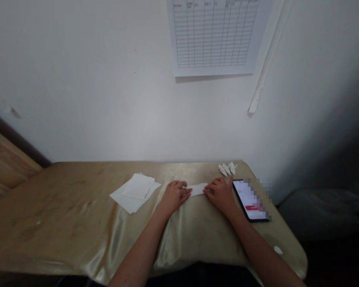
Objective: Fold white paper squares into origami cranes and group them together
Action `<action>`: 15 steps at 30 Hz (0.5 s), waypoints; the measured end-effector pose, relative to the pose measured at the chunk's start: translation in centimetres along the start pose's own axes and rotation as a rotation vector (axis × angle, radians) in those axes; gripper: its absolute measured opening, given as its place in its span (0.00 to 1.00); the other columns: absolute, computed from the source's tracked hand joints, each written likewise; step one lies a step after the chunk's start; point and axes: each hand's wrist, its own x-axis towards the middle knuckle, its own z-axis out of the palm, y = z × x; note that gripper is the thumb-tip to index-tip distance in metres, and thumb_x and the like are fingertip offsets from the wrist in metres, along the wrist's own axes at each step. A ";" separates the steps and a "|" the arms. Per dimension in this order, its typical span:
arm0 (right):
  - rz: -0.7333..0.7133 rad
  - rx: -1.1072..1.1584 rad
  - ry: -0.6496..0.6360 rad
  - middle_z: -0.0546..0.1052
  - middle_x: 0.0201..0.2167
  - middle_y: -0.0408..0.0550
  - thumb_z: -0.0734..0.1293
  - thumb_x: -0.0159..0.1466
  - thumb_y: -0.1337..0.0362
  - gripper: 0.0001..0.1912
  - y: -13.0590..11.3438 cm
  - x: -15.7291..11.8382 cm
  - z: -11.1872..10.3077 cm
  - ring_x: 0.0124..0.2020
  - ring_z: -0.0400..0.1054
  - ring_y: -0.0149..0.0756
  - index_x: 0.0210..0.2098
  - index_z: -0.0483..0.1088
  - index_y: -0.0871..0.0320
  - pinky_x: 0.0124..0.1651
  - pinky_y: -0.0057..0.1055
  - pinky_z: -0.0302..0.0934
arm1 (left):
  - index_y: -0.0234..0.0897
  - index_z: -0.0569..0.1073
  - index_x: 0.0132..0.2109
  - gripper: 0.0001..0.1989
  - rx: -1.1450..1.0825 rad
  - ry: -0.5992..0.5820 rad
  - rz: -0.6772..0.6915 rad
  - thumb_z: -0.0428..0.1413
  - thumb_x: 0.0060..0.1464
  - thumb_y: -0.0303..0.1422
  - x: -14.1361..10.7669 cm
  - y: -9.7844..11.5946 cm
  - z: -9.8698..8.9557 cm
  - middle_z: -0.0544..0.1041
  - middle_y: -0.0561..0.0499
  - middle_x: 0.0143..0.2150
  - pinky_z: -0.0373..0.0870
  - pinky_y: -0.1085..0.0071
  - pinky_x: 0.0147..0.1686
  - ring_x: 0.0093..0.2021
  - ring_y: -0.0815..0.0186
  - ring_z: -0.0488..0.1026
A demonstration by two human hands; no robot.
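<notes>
A narrow folded strip of white paper (198, 189) lies flat on the table between my two hands. My left hand (176, 194) pinches its left end, with the fingers bent and the thumb along the near edge. At the other end, my right hand (220, 193) grips the paper between thumb and curled fingers. Both hands rest low on the tabletop. Parts of the strip's ends are hidden beneath the fingers.
Loose white paper sheets (134, 191) are stacked unevenly left of my hands. Small folded paper figures (227, 168) sit near the back right edge. A phone with a lit screen (248, 201) lies right of my hand. A printed chart (214, 40) hangs on the wall behind the cloth-covered table (62, 215).
</notes>
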 end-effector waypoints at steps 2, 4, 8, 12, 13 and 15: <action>0.001 0.009 0.003 0.81 0.38 0.46 0.68 0.65 0.56 0.09 0.2 0.0 0.1 0.51 0.67 0.49 0.36 0.81 0.46 0.67 0.71 0.20 | 0.51 0.81 0.52 0.13 -0.004 0.009 -0.003 0.55 0.64 0.39 0.0 0.1 0.0 0.78 0.49 0.54 0.66 0.58 0.54 0.52 0.59 0.71; 0.003 0.025 0.006 0.82 0.38 0.46 0.68 0.65 0.56 0.08 0.5 0.1 0.1 0.51 0.67 0.50 0.35 0.81 0.46 0.67 0.71 0.20 | 0.51 0.81 0.52 0.13 -0.011 0.014 -0.006 0.55 0.64 0.39 0.0 0.2 0.0 0.78 0.49 0.54 0.66 0.58 0.54 0.51 0.58 0.71; 0.029 0.048 0.003 0.82 0.38 0.47 0.68 0.65 0.57 0.09 0.9 0.2 0.2 0.52 0.67 0.51 0.32 0.80 0.48 0.67 0.73 0.19 | 0.51 0.81 0.52 0.13 -0.015 0.012 -0.018 0.55 0.64 0.40 0.0 0.2 0.0 0.79 0.49 0.54 0.65 0.57 0.55 0.51 0.58 0.71; 0.038 0.043 -0.014 0.81 0.38 0.46 0.67 0.65 0.57 0.10 1.0 0.2 0.2 0.51 0.66 0.50 0.31 0.80 0.48 0.67 0.73 0.19 | 0.51 0.82 0.51 0.13 -0.013 0.016 -0.033 0.55 0.64 0.39 0.0 0.4 0.0 0.79 0.49 0.53 0.65 0.56 0.55 0.51 0.58 0.71; 0.037 0.042 -0.016 0.81 0.38 0.46 0.67 0.65 0.57 0.10 0.9 0.2 0.2 0.51 0.66 0.50 0.31 0.80 0.48 0.67 0.73 0.19 | 0.50 0.82 0.50 0.13 -0.014 0.020 -0.042 0.55 0.64 0.39 0.0 0.5 0.0 0.79 0.49 0.53 0.65 0.56 0.55 0.51 0.57 0.71; 0.040 0.037 -0.020 0.81 0.38 0.47 0.67 0.65 0.57 0.10 0.7 0.1 0.1 0.50 0.67 0.49 0.32 0.80 0.48 0.66 0.73 0.19 | 0.49 0.83 0.49 0.12 -0.018 0.036 -0.069 0.56 0.63 0.40 0.1 0.8 0.2 0.79 0.48 0.52 0.65 0.55 0.55 0.51 0.57 0.70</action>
